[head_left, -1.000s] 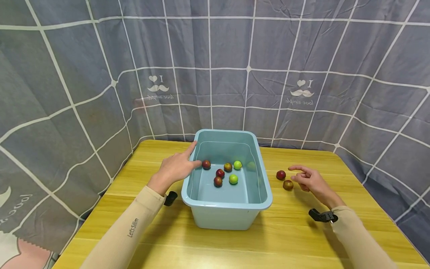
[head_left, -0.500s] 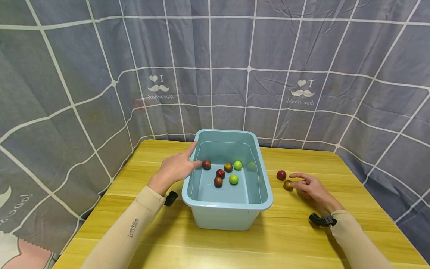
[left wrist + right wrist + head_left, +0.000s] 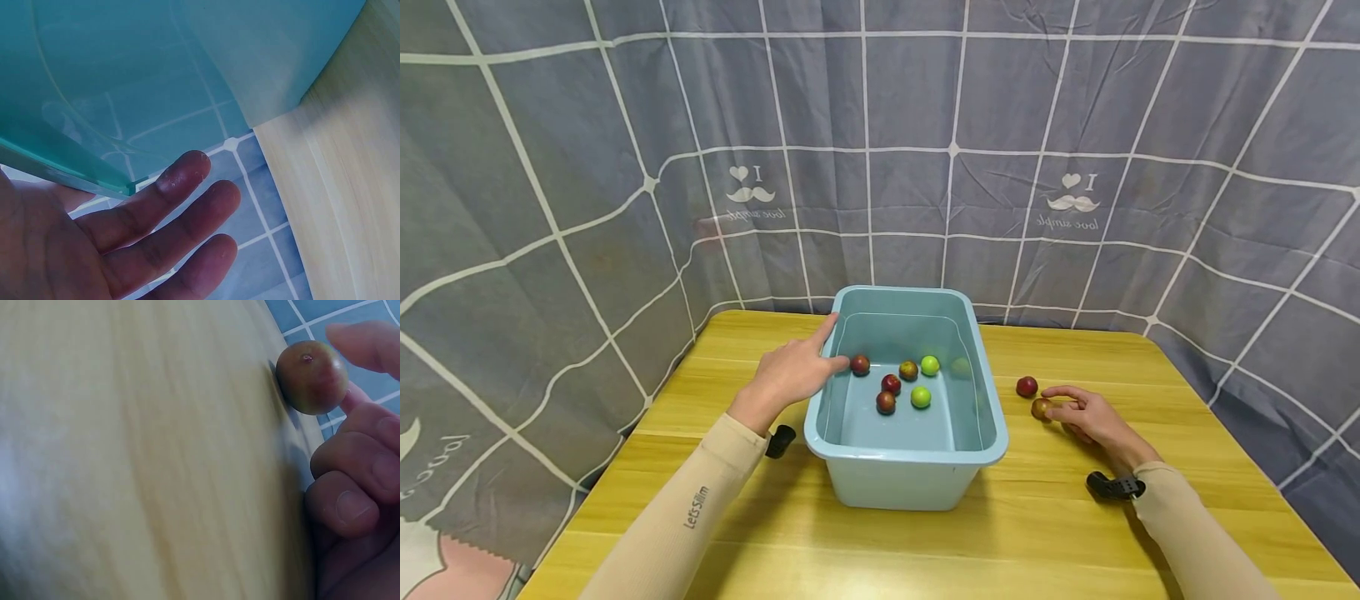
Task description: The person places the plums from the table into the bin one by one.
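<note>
A light blue plastic tub stands mid-table with several small round fruits inside, among them a dark red fruit and a bright green fruit. My left hand rests on its left rim, index finger along the edge, thumb pointing inward. In the left wrist view, the other fingers extend straight outside the tub. My right hand reaches to a reddish-brown fruit on the table. The thumb overlaps it in the head view; a gap shows between the extended index finger and the fruit. Several fingers are curled.
Another dark red fruit lies on the wooden table just beyond the one at my right hand. A grey curtain with white grid lines hangs behind the table and along both sides.
My right hand has moved slightly left and down, bringing the thumb to the reddish-brown fruit. My left hand stays on the rim, and the fruits in the tub lie as before.
</note>
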Motion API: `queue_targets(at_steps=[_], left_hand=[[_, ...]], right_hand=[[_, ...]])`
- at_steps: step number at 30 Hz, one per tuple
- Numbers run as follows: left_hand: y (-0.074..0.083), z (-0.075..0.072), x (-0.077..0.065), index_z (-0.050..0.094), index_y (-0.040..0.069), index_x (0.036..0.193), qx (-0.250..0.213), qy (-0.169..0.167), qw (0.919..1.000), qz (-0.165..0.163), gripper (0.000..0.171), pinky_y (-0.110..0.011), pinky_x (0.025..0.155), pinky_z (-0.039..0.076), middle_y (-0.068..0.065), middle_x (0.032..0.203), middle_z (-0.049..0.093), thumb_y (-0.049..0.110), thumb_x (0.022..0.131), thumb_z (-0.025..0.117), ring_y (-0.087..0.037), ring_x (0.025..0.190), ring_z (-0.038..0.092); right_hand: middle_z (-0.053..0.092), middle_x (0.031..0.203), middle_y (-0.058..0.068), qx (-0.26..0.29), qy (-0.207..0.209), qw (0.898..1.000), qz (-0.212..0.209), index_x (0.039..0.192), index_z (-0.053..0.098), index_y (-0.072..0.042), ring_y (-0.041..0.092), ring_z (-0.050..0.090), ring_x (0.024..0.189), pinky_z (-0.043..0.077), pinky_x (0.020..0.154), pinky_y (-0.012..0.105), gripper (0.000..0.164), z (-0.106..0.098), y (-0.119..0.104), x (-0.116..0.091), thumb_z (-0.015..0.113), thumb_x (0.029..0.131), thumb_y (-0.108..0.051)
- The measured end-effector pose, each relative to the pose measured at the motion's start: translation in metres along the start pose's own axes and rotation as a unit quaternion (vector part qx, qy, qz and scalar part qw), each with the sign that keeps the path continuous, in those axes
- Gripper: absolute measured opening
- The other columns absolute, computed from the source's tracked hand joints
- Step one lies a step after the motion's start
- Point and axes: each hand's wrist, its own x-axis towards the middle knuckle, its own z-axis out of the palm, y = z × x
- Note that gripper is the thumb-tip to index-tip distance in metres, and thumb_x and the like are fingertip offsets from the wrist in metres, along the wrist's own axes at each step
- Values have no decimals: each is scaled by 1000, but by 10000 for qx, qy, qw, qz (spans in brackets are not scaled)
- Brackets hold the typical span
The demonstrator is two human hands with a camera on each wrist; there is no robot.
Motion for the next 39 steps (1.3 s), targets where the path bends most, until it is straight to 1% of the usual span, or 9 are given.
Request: queue_targets(at_steps=[3,6,10,17,21,24,28,33,39], left_hand=[[-1,0,1,9,34,163,12,-4,10000,-7,80,-38,62,47,-17,145,56,55,96,47,-35,108,65],[-1,0,1,9,34,163,48,1,10000,-17,80,-37,60,46,-17,143,57,56,96,47,-34,104,65],[-1,0,1,9,35,163,94,10,10000,-11,80,-38,61,45,-17,143,58,57,95,46,-34,103,65],[-1,0,1,9,36,163,50,-4,10000,-7,80,-39,62,46,-16,142,59,55,95,47,-33,103,65],[-1,0,1,9,35,163,15,-18,10000,0,80,-38,62,46,-16,141,59,55,95,47,-33,102,65],[-1,-1,0,9,35,163,5,-21,10000,-3,80,-38,61,45,-16,140,60,55,96,48,-32,101,65],[-1,-1,0,9,35,163,9,-16,10000,3,80,-37,61,45,-16,140,60,54,96,48,-32,102,65],[0,-2,-1,9,34,163,5,-24,10000,17,80,-38,63,46,-15,145,56,54,96,48,-34,107,64],[0,-2,-1,9,34,163,31,-50,10000,-1,80,-38,62,46,-16,142,59,55,97,48,-34,105,65]], right_hand=[[40,55,-5,-82,-47,9999,-113,136,56,0,8,32,41,30,41,26,52,1,2,2,71,94,-25],[41,56,-5,-139,-63,9998,-113,135,57,-1,8,31,40,29,41,25,50,1,2,3,71,94,-24],[41,57,-5,-213,-37,9998,-14,133,60,-3,8,32,42,29,43,24,49,1,1,4,73,92,-27],[41,58,-4,-277,-60,9995,-99,131,59,2,8,32,42,29,43,25,49,0,1,2,72,93,-26],[42,56,-5,-222,6,9998,-15,130,60,0,9,34,42,30,42,25,49,0,0,1,73,92,-28],[42,56,-4,-240,34,9997,-37,129,61,-1,10,35,43,30,42,26,48,-1,-1,1,73,92,-30],[40,58,-4,-371,29,9991,-184,127,62,-1,10,35,46,31,45,27,46,-3,-5,2,72,93,-31],[38,61,-7,-429,56,9982,-416,124,62,1,7,35,51,32,48,26,45,-6,-16,4,73,93,-30],[34,59,-8,-366,-102,9975,-592,124,60,3,6,32,49,30,46,26,47,-11,-40,9,73,93,-30]])
